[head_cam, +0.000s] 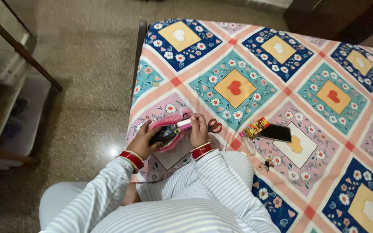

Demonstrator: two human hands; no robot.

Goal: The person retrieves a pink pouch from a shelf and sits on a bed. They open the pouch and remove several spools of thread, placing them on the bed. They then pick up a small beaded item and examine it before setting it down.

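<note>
Seen from above: bed with a patchwork floral bedsheet (281, 64), heart squares in orange, red and cream. Left hand (145, 140) cupped under and gripping the small pink fabric pouch (167, 131), open mouth up, dark lining showing, held just above the sheet's near-left corner. Right hand (198, 127) pinched on a short white-and-pink tube, probably a lip balm or marker (184, 124), right at the pouch's rim; unclear whether going in or coming out. Red bangles on both wrists, striped white sleeves.

Red-handled scissors (215, 125) lying on the sheet just beside the right hand. Further right: yellow-and-red small packet (256, 128), touching or nearly touching a black smartphone (276, 133). Small dark bits, maybe pins or clips (267, 163), lower down; too small to tell.

Risks, judged from this frame only:
- Pouch held near the bed edge over stone floor (83, 86); loose grip or tilt likely to spill contents down there.
- Tube held by fingertips only; slip at the rim could send it rolling off the sheet.
- Scissors close to the right wrist; blind reach or elbow sweep could catch blades or knock them away.
- Small dark bits easily lost in the busy print or swept by a sleeve.
- Phone near clutter; tugging the sheet could shift it.
</note>
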